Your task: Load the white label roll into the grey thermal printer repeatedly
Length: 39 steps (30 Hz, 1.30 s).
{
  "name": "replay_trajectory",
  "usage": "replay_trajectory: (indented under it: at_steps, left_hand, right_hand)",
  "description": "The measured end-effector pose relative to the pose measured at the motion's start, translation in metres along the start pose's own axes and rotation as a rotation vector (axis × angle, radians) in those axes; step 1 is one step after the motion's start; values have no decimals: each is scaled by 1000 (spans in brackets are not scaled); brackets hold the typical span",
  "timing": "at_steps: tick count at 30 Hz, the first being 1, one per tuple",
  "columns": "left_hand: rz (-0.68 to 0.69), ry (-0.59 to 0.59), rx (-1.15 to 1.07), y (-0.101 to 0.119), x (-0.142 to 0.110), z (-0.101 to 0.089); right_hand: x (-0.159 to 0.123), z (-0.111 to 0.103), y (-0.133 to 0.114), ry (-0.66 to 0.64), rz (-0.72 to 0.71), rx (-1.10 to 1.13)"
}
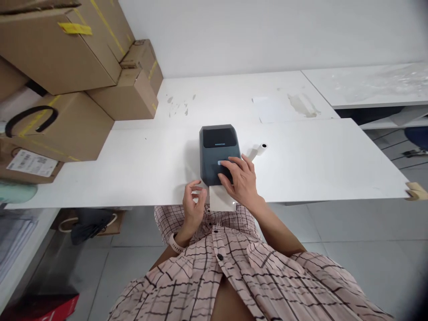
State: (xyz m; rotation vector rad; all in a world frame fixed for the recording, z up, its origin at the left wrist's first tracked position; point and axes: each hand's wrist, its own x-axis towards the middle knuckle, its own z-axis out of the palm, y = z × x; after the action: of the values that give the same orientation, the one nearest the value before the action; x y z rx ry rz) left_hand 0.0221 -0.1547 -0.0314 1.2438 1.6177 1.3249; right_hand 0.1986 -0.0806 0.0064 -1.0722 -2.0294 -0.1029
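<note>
A dark blue-grey label printer (210, 158) with a black window on top stands near the front edge of the white table. From its front a blank white label strip (220, 198) hangs out over the edge. My right hand (241, 178) rests on the printer's top, its fingers spread around a small light button. Close to the printer's front left corner is my left hand (194, 203), fingers curved and apart with nothing between them. A small white paper roll (262, 148) lies to the right of the printer, its loose end running toward the printer's side.
Cardboard boxes (125, 96) are stacked on the left of the table (317, 165). A sheet of white paper (270, 109) lies at the back. Beyond the right end are a shelf (394, 116) and a blue seat (417, 136). A dark bag (90, 225) is below on the left.
</note>
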Motion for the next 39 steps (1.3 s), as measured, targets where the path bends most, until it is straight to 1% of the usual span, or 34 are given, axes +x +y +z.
replay_trajectory:
  at_steps: [1, 2, 4, 6, 8, 11, 14, 16, 17, 20, 23, 25, 28, 30, 33, 35, 36, 37, 39]
  left_hand:
    - [36, 19, 7, 1, 3, 1]
    - [70, 13, 8, 3, 6, 3]
    - [123, -31, 6, 4, 12, 9]
    - [128, -62, -8, 5, 15, 16]
    - [74, -80, -35, 6, 17, 20]
    - [-20, -108, -54, 9, 17, 20]
    - [-27, -135, -51, 12, 19, 16]
    - [-27, -154, -79, 12, 21, 14]
    - [-27, -158, -101, 11, 22, 15]
    - [0, -136, -151, 5, 25, 18]
    - [42, -66, -126, -1, 25, 22]
    - [59, -43, -119, -1, 25, 23]
    - [113, -53, -157, 11, 34, 19]
    - [169, -59, -176, 25, 49, 16]
    - [238, -68, -164, 46, 86, 12]
    - [274, -86, -99, 51, 113, 12]
    - [264, -81, -52, 50, 125, 13]
    - [224, -91, 10, 46, 134, 14]
    - [108, -147, 117, 35, 146, 20]
  right_hand:
    - [4, 0, -4, -33, 25, -1]
    - [7, 0, -7, -72, 55, 11]
    - [13, -1, -9, -137, 125, 67]
    - [12, -2, -6, -153, 187, 152]
    - [4, -2, -1, -126, 240, 268]
    - [-18, 0, 3, -49, 333, 416]
    - [-39, 3, 0, -11, 520, 505]
    - [-46, 4, -1, -15, 644, 582]
    - [-47, 4, -1, -13, 682, 611]
    - [-46, 1, 2, 15, 692, 632]
    - [-42, -5, 5, 30, 680, 655]
    - [-38, -9, 7, 26, 680, 694]
    - [-25, -16, 14, 33, 634, 751]
    - [-8, -19, 22, 46, 563, 766]
    - [30, -17, 37, 41, 462, 708]
    - [59, -11, 49, 23, 417, 649]
    - [74, -7, 54, 20, 397, 623]
    - [89, -1, 60, 20, 375, 599]
    - [117, 11, 73, 24, 337, 550]
